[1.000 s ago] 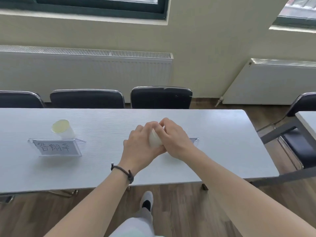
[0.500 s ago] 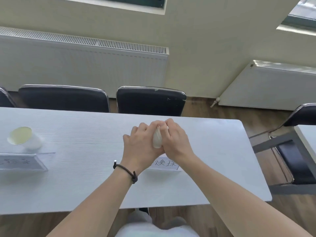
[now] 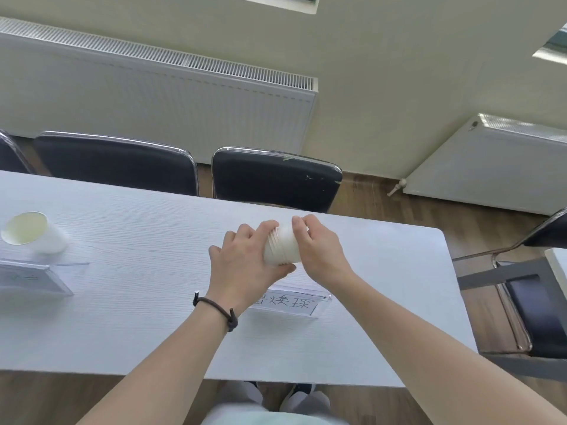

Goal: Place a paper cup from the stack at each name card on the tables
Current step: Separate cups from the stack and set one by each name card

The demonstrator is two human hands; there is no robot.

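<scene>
A short stack of white paper cups (image 3: 281,248) lies sideways between my two hands above the white table (image 3: 138,302). My left hand (image 3: 245,265) grips the rim end of the stack, and my right hand (image 3: 319,250) pinches the bottom end with its fingertips. Just below the hands stands a clear name card (image 3: 290,303) with handwritten characters, partly hidden by my left wrist. At the far left a single paper cup (image 3: 32,233) stands upright behind another name card (image 3: 29,279).
Black chairs (image 3: 276,179) line the far side of the table, with white radiators (image 3: 153,96) on the wall behind. Another chair (image 3: 534,305) and a second table's corner (image 3: 558,265) sit at the right. Wooden floor shows around the table.
I have stepped closer and to the right, so the name card now sits right under my hands. My hands have spread apart a little, showing more of the cup stack.
</scene>
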